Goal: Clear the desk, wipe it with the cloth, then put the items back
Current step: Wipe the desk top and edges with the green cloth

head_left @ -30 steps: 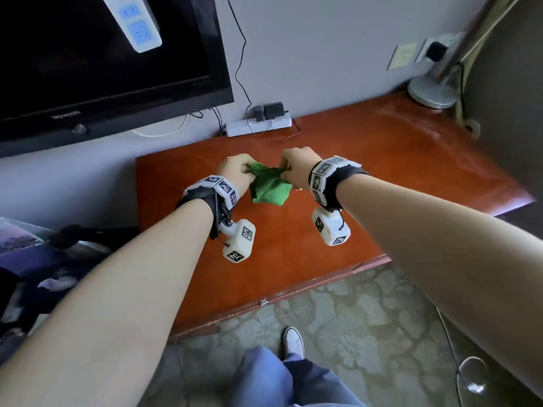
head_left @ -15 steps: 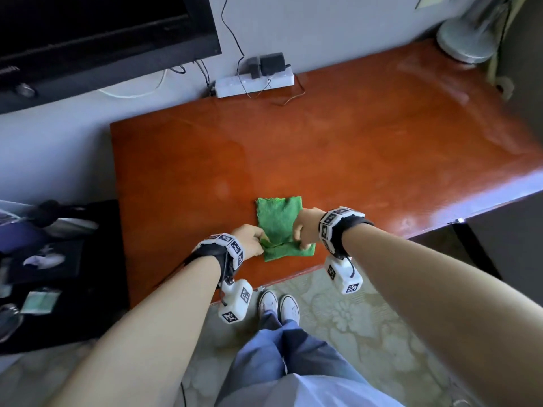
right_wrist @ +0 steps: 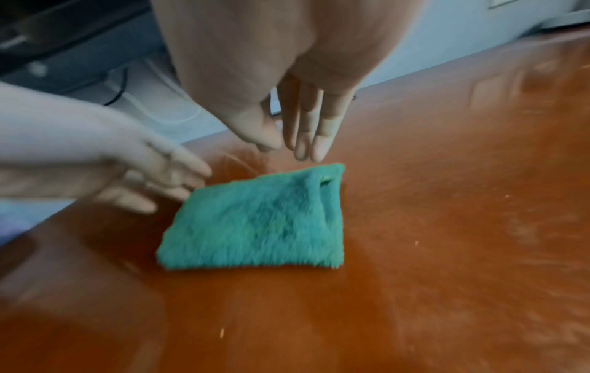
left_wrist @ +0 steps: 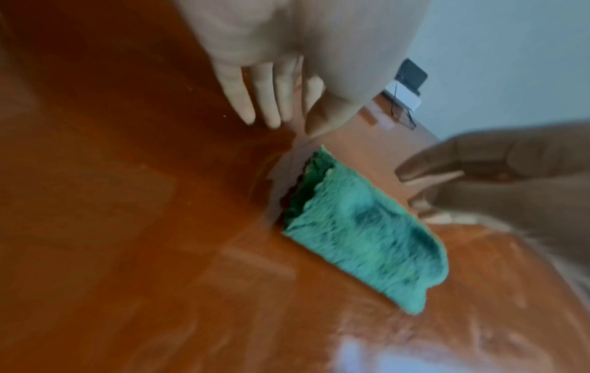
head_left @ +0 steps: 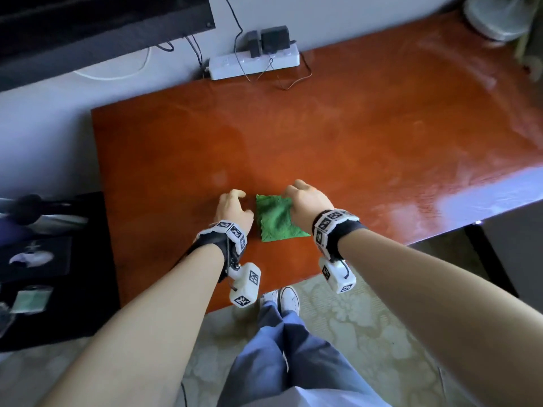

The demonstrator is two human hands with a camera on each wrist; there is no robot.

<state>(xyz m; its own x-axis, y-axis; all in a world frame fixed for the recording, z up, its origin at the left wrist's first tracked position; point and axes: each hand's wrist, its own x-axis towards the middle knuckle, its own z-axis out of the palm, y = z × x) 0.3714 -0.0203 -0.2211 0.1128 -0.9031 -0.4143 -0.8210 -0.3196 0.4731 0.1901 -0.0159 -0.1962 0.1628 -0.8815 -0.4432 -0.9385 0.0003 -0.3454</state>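
Note:
A green cloth (head_left: 276, 218) (left_wrist: 360, 227) (right_wrist: 262, 222) lies folded into a small rectangle on the reddish-brown desk (head_left: 352, 136), near its front edge. My left hand (head_left: 233, 207) (left_wrist: 271, 101) (right_wrist: 143, 176) is just left of the cloth, fingers straight and holding nothing. My right hand (head_left: 305, 201) (right_wrist: 297, 121) (left_wrist: 494, 164) hovers over the cloth's far right corner with straight fingers pointing down. Whether it touches the cloth I cannot tell. Neither hand grips the cloth.
A white power strip (head_left: 254, 64) with black plugs and thin cables sits at the desk's back edge under a dark TV (head_left: 102, 24). A lamp base (head_left: 493, 19) stands at the far right corner. A black surface (head_left: 44, 259) holding small items lies to the left.
The cloth went from being held up by both hands to lying folded on the desk. Both hands have let go of it and opened.

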